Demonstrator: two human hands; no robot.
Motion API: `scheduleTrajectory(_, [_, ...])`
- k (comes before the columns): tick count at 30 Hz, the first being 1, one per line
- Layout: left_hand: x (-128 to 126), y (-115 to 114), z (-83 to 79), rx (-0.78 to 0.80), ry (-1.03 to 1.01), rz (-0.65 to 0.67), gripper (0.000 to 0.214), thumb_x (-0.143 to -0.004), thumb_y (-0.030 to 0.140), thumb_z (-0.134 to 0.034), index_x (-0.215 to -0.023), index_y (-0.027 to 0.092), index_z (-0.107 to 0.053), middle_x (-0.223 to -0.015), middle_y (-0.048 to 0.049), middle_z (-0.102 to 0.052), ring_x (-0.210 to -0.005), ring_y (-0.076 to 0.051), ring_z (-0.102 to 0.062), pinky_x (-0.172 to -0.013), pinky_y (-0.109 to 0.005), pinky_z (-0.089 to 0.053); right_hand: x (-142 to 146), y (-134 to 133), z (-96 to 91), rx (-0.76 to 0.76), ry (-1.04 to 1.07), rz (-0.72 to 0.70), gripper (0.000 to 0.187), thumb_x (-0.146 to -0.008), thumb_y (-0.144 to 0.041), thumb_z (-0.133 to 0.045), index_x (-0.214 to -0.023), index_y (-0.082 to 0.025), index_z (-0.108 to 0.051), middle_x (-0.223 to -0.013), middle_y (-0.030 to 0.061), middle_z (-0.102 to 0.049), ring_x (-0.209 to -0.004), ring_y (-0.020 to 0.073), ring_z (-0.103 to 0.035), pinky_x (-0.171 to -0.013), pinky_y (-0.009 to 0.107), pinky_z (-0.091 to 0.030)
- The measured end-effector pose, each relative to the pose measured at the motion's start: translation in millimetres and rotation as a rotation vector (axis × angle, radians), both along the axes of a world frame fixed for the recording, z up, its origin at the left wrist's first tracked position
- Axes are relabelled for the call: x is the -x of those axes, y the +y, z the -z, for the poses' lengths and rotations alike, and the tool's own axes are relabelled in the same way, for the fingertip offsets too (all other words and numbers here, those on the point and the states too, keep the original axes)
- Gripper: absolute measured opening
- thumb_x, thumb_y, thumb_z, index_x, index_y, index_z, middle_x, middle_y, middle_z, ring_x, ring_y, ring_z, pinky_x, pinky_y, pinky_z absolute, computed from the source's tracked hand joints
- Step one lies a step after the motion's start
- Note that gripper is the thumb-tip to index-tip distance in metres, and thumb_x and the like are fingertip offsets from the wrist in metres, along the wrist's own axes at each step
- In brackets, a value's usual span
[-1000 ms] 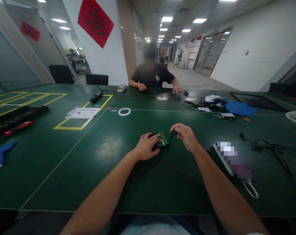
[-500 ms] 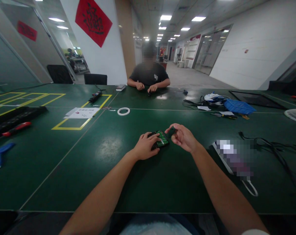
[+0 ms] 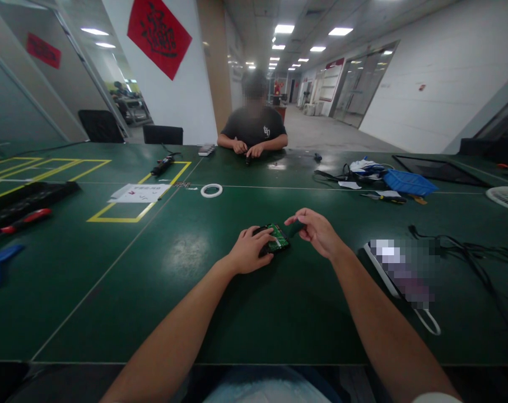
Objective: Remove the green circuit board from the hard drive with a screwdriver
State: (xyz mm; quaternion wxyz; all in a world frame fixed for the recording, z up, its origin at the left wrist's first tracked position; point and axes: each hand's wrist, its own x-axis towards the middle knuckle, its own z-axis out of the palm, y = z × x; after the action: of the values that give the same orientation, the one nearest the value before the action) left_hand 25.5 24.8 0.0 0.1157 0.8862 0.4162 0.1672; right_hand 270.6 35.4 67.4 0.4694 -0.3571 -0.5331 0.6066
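A hard drive (image 3: 280,237), black-edged with a green circuit board facing up, lies on the green table in front of me. My left hand (image 3: 250,250) grips it from the left, fingers across the board and thumb along the near edge, hiding its left part. Just right of the drive, my right hand (image 3: 316,230) is raised slightly above the table. Between its thumb and fingers is a small dark green object (image 3: 296,228), close to the board's right edge; its kind is unclear against the table.
Across the table sits a person (image 3: 254,126), handling a small dark item. A white tape ring (image 3: 211,191) and a paper sheet (image 3: 138,193) lie ahead-left. To the right are a phone-like device (image 3: 399,274), black cables (image 3: 467,246) and a blue basket (image 3: 409,182).
My right hand's fingers have shifted slightly around the dark green object. The left hand and the hard drive stay put. Across the table, the person's hands have moved slightly left.
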Motion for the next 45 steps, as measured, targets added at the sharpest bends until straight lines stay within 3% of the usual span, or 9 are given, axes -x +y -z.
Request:
scheduleTrajectory(4, [-0.5,0.1,0.1,0.011,0.01,-0.007,0.057,-0.084,0.042,-0.068,-0.139,0.035,-0.052,-0.158,0.0027,-0.043,-0.145,-0.042,-0.028,-0.112,-0.062,-0.029,3.5,-4.5,-2.5,0.076,0.015,-0.092,0.022,-0.086,-0.038,-0.066,-0.1,-0.022,-0.064,-0.094,0.0047,-0.073,-0.049,0.0075,-0.043,-0.04,0.021,-0.024])
scheduleTrajectory(8, [-1.6,-0.5,-1.2,0.006,0.016,-0.016,0.056,-0.085,0.043,-0.066,-0.139,0.035,-0.053,-0.158,0.0033,-0.042,-0.144,-0.043,-0.028,-0.112,-0.062,-0.028,7.0,-7.2,-4.4,0.095,0.036,-0.091,0.032,-0.087,-0.041,-0.068,-0.112,-0.022,-0.069,-0.099,0.0046,-0.07,-0.052,0.007,-0.048,-0.04,0.021,-0.025])
scheduleTrajectory(16, [-1.0,-1.0,-1.8,0.004,0.021,-0.008,0.057,-0.086,0.045,-0.064,-0.14,0.034,-0.052,-0.158,0.0035,-0.042,-0.144,-0.042,-0.028,-0.113,-0.061,-0.029,2.2,-3.5,-2.1,0.006,-0.04,-0.03,0.022,-0.084,-0.039,-0.074,-0.093,-0.02,-0.068,-0.098,0.0038,-0.069,-0.056,0.0063,-0.045,-0.044,0.02,-0.027])
scheduleTrajectory(20, [-0.4,-1.6,-1.8,0.003,0.016,-0.006,0.056,-0.086,0.044,-0.065,-0.14,0.034,-0.052,-0.159,0.0035,-0.041,-0.145,-0.042,-0.028,-0.113,-0.061,-0.029,2.0,-0.9,0.6,-0.024,-0.011,-0.006,0.021,-0.084,-0.035,-0.07,-0.101,-0.022,-0.071,-0.091,0.0015,-0.065,-0.059,0.008,-0.044,-0.048,0.022,-0.03])
scheduleTrajectory(25, [-0.9,-1.8,-3.1,0.017,0.023,-0.009,0.056,-0.086,0.045,-0.065,-0.14,0.034,-0.052,-0.159,0.0028,-0.041,-0.145,-0.043,-0.026,-0.113,-0.062,-0.028,4.7,-2.0,0.7,-0.004,-0.068,-0.024,0.025,-0.085,-0.037,-0.065,-0.096,-0.018,-0.075,-0.087,0.0043,-0.065,-0.054,0.0083,-0.04,-0.044,0.024,-0.024])
scheduleTrajectory(31, [-1.3,-1.2,-3.1,0.026,0.021,-0.016,0.057,-0.084,0.043,-0.067,-0.139,0.036,-0.053,-0.158,0.0025,-0.043,-0.145,-0.042,-0.027,-0.113,-0.062,-0.028,3.6,-3.7,-0.2,0.093,0.018,-0.108,0.022,-0.089,-0.04,-0.061,-0.092,-0.02,-0.066,-0.099,0.007,-0.072,-0.054,0.0081,-0.043,-0.043,0.022,-0.023])
scheduleTrajectory(38, [-1.7,0.0,1.1,-0.008,0.011,-0.012,0.055,-0.085,0.044,-0.066,-0.138,0.034,-0.053,-0.158,0.0024,-0.043,-0.145,-0.041,-0.027,-0.113,-0.062,-0.028,6.8,-6.3,-3.0,0.117,0.023,-0.103,0.033,-0.089,-0.043,-0.064,-0.117,-0.025,-0.066,-0.093,0.0024,-0.066,-0.052,0.0072,-0.043,-0.04,0.021,-0.018])
scheduleTrajectory(41, [-0.9,-0.4,0.3,-0.007,0.009,-0.008,0.056,-0.085,0.043,-0.066,-0.139,0.035,-0.053,-0.158,0.0024,-0.043,-0.145,-0.041,-0.027,-0.113,-0.062,-0.028,4.5,-4.1,-2.3,0.056,-0.031,-0.048,0.028,-0.086,-0.039,-0.068,-0.105,-0.02,-0.071,-0.077,0.0008,-0.06,-0.054,0.0079,-0.041,-0.043,0.022,-0.022])
scheduleTrajectory(45, [0.2,-1.0,-2.0,0.011,0.002,-0.005,0.058,-0.085,0.043,-0.067,-0.14,0.036,-0.051,-0.158,0.0017,-0.042,-0.146,-0.041,-0.027,-0.113,-0.062,-0.028,2.1,-1.7,-0.1,-0.014,-0.016,0.016,0.017,-0.081,-0.033,-0.072,-0.087,-0.018,-0.067,-0.094,0.005,-0.069,-0.062,0.0093,-0.047,-0.05,0.023,-0.031])
